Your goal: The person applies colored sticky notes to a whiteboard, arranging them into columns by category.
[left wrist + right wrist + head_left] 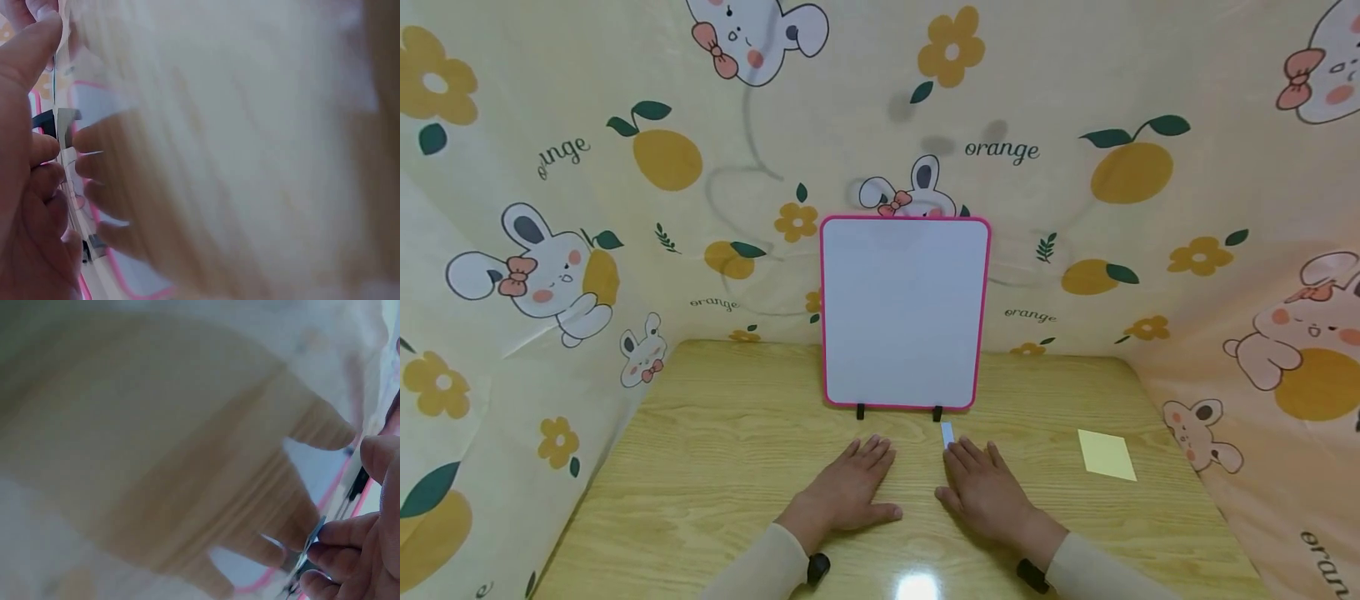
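Note:
Both hands lie palm down on the wooden table in the head view. The left hand (844,492) has its fingers stretched forward and its thumb out to the side, with nothing held. To its right, the right hand (988,496) has its fingers extended too. A small pale blue-white strip (947,434) sticks out from under its fingertips. Seen from the right wrist, the strip's thin edge (315,531) is right at those fingertips. Part of the strip is hidden by the hand. Beyond the hands stands a pink-rimmed whiteboard (904,312), blank and upright.
Two black feet (861,411) hold the whiteboard's lower edge. A yellow sticky note (1107,455) lies at the right of the wooden table (715,467). Printed cloth (647,250) with rabbits and oranges surrounds the table at the back and both sides.

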Tool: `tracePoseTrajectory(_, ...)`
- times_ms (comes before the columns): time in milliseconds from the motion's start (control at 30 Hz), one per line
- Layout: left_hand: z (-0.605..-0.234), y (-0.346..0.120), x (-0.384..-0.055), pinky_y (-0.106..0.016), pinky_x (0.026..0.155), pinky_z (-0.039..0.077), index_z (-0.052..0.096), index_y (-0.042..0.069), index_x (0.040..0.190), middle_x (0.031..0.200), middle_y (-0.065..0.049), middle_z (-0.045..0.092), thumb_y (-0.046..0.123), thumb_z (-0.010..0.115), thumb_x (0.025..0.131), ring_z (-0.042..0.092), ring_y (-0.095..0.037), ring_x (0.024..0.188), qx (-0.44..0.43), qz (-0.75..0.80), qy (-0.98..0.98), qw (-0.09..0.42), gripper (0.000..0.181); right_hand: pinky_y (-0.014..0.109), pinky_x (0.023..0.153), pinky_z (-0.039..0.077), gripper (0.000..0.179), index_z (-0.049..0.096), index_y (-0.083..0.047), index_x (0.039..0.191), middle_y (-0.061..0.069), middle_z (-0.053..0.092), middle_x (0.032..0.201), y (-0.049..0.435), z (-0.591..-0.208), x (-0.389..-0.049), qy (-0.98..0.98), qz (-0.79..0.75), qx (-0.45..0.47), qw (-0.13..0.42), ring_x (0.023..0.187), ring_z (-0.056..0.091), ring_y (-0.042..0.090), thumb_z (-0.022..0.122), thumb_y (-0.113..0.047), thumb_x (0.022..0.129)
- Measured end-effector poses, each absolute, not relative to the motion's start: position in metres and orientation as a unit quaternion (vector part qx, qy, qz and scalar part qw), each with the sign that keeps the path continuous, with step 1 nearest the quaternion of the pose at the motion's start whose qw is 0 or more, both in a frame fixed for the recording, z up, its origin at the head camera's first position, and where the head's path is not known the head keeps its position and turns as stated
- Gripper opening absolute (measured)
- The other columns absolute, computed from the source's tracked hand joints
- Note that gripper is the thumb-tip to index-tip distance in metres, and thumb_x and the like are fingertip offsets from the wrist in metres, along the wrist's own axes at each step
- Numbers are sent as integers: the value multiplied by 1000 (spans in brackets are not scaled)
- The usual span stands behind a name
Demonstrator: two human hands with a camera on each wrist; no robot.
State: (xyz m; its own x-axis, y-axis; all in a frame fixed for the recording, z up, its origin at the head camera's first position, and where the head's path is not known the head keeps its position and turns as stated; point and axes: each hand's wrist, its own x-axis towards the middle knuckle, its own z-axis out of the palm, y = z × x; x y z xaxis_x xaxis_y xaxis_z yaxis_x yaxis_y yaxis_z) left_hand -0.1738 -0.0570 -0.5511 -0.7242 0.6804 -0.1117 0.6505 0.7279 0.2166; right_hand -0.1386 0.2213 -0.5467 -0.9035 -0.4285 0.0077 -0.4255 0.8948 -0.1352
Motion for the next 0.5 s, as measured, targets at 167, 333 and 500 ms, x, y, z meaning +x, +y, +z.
tracePoseTrajectory(167,-550,-72,-173,-49,134,19,34,7,165,175,-10,26,69,52,101,21,-27,163,357,89,926,87,91,70,125,27,66,48,3,155,21,47,161,198,-546,-138,966,-70,-249,12,153,40,42,51,-45,110)
tracePoseTrajectory(333,-550,-88,-175,-48,134,20,34,8,165,175,-9,27,63,52,104,21,-27,163,360,75,927,76,85,68,125,30,64,50,2,154,18,50,161,174,-546,-141,959,-64,-275,7,152,42,40,52,-45,110)
tracePoseTrajectory(500,-547,-99,-178,-49,133,22,37,7,164,173,-10,31,51,52,108,25,-29,162,363,67,927,66,73,66,124,32,63,51,0,154,16,50,161,154,-545,-140,955,-59,-289,18,152,43,38,52,-45,110)
